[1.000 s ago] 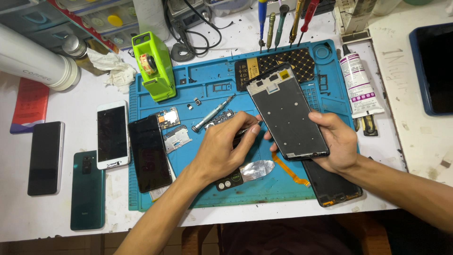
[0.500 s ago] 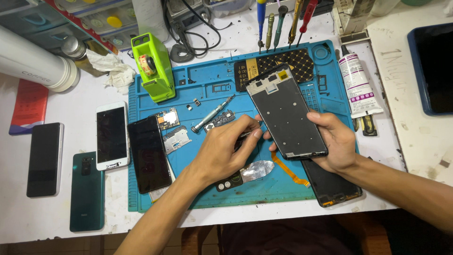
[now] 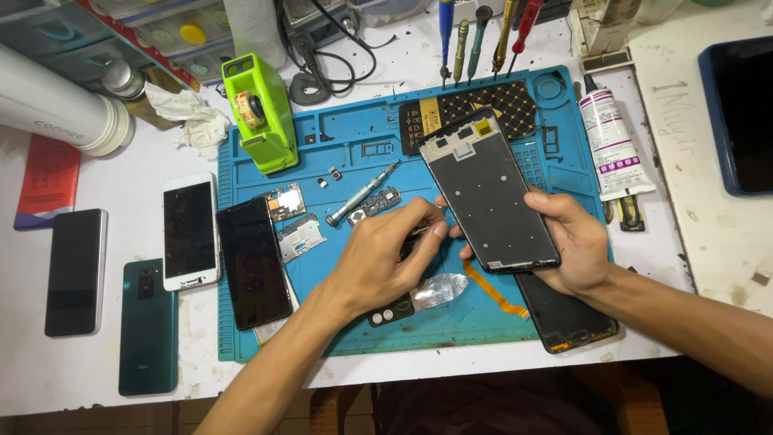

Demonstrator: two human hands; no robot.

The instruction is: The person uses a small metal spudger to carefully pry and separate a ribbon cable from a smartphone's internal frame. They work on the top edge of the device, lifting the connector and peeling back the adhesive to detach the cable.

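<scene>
Right hand (image 3: 573,242) grips a dark phone frame (image 3: 489,189) by its lower right edge, thumb on the face, fingers wrapped behind; the frame is raised off the blue repair mat (image 3: 362,153) and tilted, its top end toward the back of the bench. Left hand (image 3: 378,262) is closed in a pinch around a thin metal tool (image 3: 425,229), its tip meeting the frame's lower left edge; too small to tell tweezers from a pick. Beneath the hands on the mat: a strip of silvery foil (image 3: 439,288), an orange flex ribbon (image 3: 493,290), and a second black phone body (image 3: 568,318) lying partly off the mat's front edge. Left of the left hand, a silver screwdriver (image 3: 361,194) lies diagonally, beside a small circuit board (image 3: 285,200) and a metal shield plate (image 3: 300,236). A black screen panel (image 3: 254,262) rests across the mat's left border, next to a white phone (image 3: 190,230). Further left on the white table (image 3: 97,362), a black phone (image 3: 75,271) and a dark green phone (image 3: 148,325). A lime green tape dispenser (image 3: 262,113) stands at the mat's back left corner. A glue tube (image 3: 613,145) lies just right of the mat. Screwdrivers (image 3: 481,36) stand in a row behind.
</scene>
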